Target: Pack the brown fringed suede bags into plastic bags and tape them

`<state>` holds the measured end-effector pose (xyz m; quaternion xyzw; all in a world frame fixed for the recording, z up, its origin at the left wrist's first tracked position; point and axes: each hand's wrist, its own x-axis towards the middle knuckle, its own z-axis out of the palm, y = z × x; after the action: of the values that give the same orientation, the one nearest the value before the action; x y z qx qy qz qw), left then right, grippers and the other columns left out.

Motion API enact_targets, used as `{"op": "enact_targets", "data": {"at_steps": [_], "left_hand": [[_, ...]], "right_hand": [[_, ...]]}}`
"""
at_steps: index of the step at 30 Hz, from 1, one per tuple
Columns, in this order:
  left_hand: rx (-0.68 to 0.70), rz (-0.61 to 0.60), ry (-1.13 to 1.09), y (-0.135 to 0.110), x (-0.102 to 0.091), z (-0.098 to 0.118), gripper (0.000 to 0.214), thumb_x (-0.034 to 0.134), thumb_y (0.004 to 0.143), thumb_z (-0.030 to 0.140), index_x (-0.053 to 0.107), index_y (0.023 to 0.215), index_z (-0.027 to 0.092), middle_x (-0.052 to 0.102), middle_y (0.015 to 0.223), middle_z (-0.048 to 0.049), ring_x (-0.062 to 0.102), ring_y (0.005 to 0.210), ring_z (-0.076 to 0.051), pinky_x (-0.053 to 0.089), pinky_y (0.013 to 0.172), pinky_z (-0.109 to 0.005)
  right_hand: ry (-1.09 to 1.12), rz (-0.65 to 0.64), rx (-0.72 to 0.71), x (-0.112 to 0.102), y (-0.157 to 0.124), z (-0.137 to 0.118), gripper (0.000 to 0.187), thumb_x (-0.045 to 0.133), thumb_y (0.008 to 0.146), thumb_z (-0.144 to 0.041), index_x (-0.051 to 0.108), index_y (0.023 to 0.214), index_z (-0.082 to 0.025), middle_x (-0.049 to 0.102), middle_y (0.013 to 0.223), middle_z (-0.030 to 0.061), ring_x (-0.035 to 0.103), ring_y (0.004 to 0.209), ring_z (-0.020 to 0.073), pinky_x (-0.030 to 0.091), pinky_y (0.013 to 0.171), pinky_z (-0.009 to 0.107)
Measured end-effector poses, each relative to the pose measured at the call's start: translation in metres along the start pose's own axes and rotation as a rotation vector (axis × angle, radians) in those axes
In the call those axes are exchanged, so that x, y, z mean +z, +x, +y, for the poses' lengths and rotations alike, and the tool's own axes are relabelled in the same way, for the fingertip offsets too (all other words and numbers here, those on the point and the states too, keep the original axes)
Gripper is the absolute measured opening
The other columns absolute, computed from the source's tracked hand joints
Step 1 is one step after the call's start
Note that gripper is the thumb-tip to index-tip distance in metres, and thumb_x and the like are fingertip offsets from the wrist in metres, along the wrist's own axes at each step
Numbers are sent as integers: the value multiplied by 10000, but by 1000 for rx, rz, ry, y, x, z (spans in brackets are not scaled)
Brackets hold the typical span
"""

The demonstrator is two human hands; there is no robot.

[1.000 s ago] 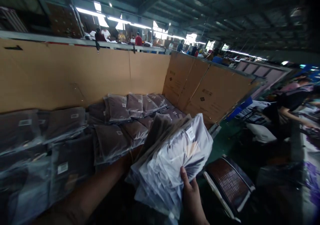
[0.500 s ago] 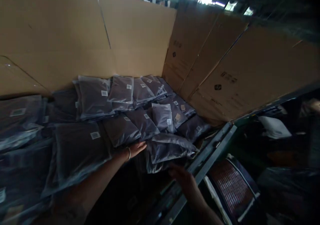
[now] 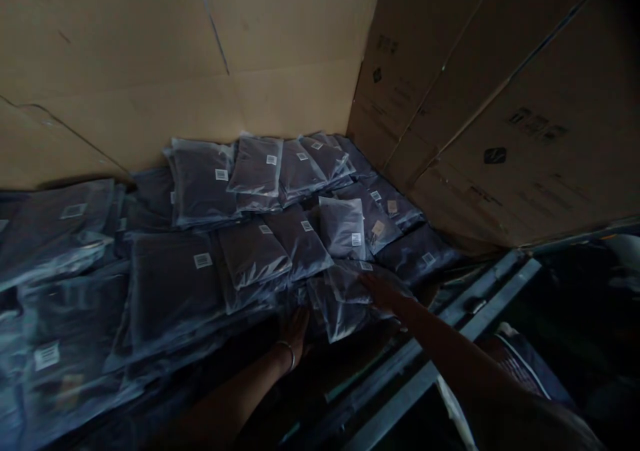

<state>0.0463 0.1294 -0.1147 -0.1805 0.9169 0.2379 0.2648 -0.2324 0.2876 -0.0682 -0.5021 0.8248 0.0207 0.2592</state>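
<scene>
Many dark garments in clear plastic bags (image 3: 255, 251) lie stacked inside a big bin with cardboard walls (image 3: 280, 57). My right hand (image 3: 383, 289) lies flat, fingers stretched, on top of a bundle of bagged garments (image 3: 345, 301) at the near right of the pile. My left hand (image 3: 296, 327), with a bangle on the wrist, presses against the left side of the same bundle, low in the shadow; its fingers look extended. Neither hand grips anything.
A metal frame rail (image 3: 450, 331) runs along the bin's right edge. Printed cardboard panels (image 3: 500, 124) form the right wall. A woven-seat chair (image 3: 520, 371) shows partly behind my right arm. More bagged stacks (image 3: 55, 237) fill the left.
The stack I held in both hands a second ago now lies on the pile. My right hand has moved onto it and my left hand has dropped beside it. The view has tilted down.
</scene>
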Motion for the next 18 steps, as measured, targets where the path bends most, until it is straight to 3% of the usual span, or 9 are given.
{"op": "enact_targets", "data": {"at_steps": [4, 5, 7, 10, 12, 15, 18], "left_hand": [[18, -11, 37, -2, 14, -5, 787, 484, 778, 225, 92, 1456, 152, 45, 1520, -83, 7, 1400, -248, 74, 1127, -505], [18, -26, 51, -1, 18, -8, 757, 442, 780, 160, 103, 1456, 169, 52, 1519, -68, 11, 1400, -236, 65, 1128, -505], [-4, -80, 70, 2, 26, -13, 739, 382, 767, 70, 138, 1454, 191, 69, 1515, -53, 14, 1397, -232, 30, 1125, -516], [-23, -136, 81, 11, 26, -19, 746, 404, 740, 71, 192, 1444, 202, 98, 1505, -68, 42, 1388, -266, 22, 1113, -542], [15, -133, 83, 15, 17, -22, 780, 455, 701, 95, 216, 1438, 183, 114, 1498, -80, 79, 1384, -260, 85, 1124, -490], [61, -87, -21, 16, -4, -27, 795, 534, 634, 145, 324, 1401, 158, 220, 1474, -73, 202, 1362, -206, 200, 1111, -298], [101, -2, -106, 4, -20, -33, 584, 473, 717, 252, 491, 1301, 246, 453, 1357, 1, 407, 1262, -150, 307, 1033, -204]], "right_hand": [[6, -71, -94, 16, -17, -47, 1108, 800, 542, -429, 160, 1434, -282, 120, 1519, 112, 121, 1360, 381, 207, 1067, 508], [1, -76, -75, 24, -19, -63, 1063, 782, 577, -420, 165, 1432, -293, 78, 1522, 120, 75, 1359, 411, 183, 1059, 552], [-8, -86, -14, 43, -17, -92, 794, 648, 747, -312, 225, 1418, -309, 49, 1522, 121, 48, 1356, 423, 121, 1042, 618], [11, -100, 49, 57, -6, -114, 636, 520, 820, -202, 282, 1402, -298, 50, 1518, 118, 42, 1361, 398, 35, 1040, 641], [54, -106, 64, 54, 0, -116, 645, 562, 792, -208, 322, 1388, -277, 68, 1512, 136, 44, 1358, 403, 25, 1035, 649], [163, -93, 77, 34, -4, -117, 669, 670, 701, -221, 435, 1328, -220, 158, 1488, 187, 97, 1337, 448, 89, 1012, 673], [334, -54, 61, 9, -36, -125, 655, 763, 592, -273, 561, 1213, -229, 407, 1391, 156, 334, 1253, 448, 273, 982, 616]]}}
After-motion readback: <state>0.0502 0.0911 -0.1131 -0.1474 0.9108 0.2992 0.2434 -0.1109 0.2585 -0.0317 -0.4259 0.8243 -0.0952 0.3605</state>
